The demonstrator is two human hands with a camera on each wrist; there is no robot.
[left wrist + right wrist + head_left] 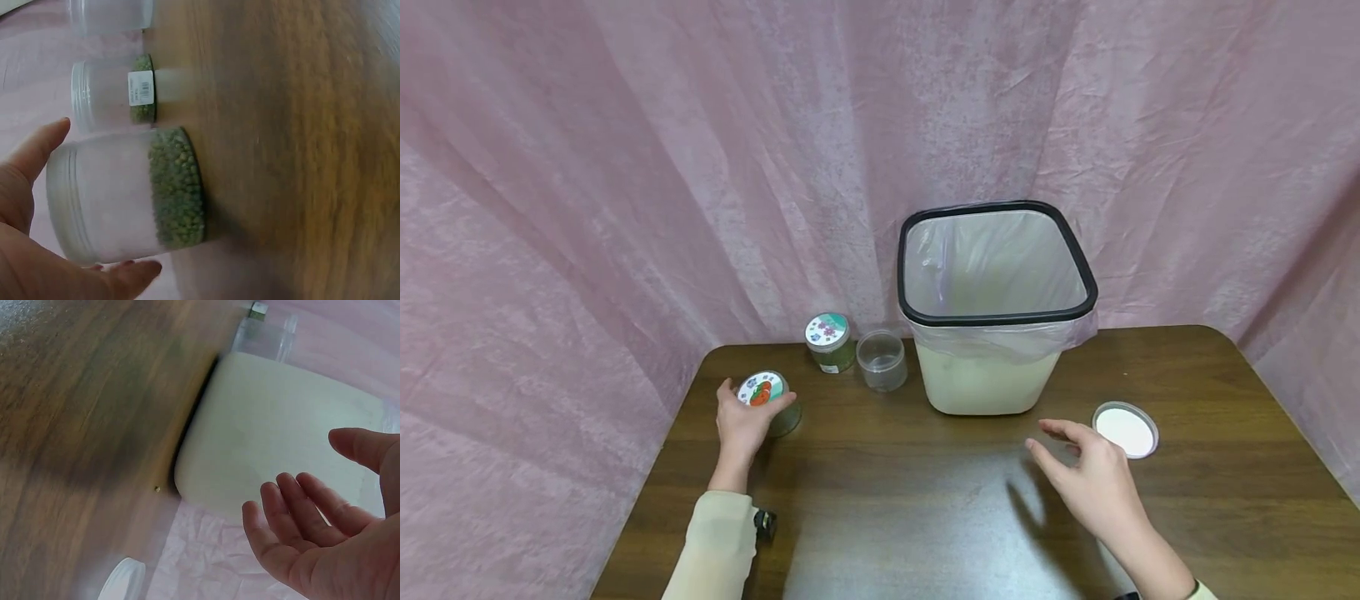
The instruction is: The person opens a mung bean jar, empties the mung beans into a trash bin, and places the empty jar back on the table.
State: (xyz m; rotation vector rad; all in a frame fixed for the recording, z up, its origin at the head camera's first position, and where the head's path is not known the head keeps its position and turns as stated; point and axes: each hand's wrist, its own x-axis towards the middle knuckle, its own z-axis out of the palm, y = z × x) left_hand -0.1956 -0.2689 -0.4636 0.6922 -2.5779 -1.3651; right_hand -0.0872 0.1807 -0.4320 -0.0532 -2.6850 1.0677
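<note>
Spanning the orange-print jar (pixel 762 387) at left of the head view, we have our left hand (pixel 741 433) spread, presumably to suit the jar's breadth, contact unclear, while our right hand (pixel 1093 482) sits lower right, loosely spread, empty, just beside the white lid (pixel 1126 427).

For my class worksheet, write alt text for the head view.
A person's left hand spans a lidded jar printed with orange fruit, while the empty right hand hovers near a round white lid on a brown table. Farther back stand another lidded jar, an open clear jar and a lined cream bin with a black rim.
</note>
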